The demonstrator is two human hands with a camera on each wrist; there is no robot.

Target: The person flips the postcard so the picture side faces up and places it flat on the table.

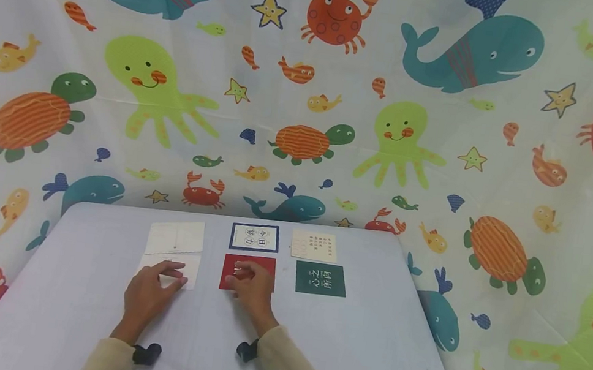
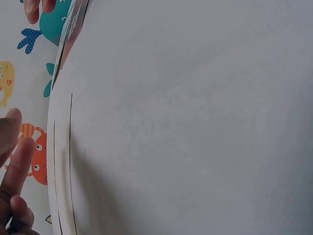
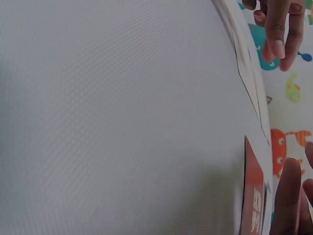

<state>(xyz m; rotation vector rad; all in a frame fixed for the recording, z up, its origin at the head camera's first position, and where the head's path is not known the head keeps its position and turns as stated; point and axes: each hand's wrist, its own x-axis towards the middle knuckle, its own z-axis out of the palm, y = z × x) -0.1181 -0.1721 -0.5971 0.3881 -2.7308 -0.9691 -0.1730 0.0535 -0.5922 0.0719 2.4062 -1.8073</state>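
Note:
My left hand (image 1: 146, 296) is over the nearer of two white cards (image 1: 190, 271), thumb and fingers apart. Just beyond it lies the second white card (image 1: 175, 238), its edge meeting the nearer one. My right hand (image 1: 255, 294) is above a red card (image 1: 268, 266) with pale lettering and partly covers it. Its fingers are loosely bent. The left wrist view has the left fingers (image 2: 17, 166) raised off the cards, with nothing between them. Likewise, the right fingers (image 3: 287, 196) stand clear of the red card in the right wrist view.
Behind the red card lies a blue-bordered card (image 1: 255, 238) with characters. To the right are a cream card (image 1: 314, 246) with small writing and a green card (image 1: 320, 279) with white characters. A white cloth covers the table (image 1: 364, 354); a sea-animal curtain (image 1: 260, 119) hangs behind.

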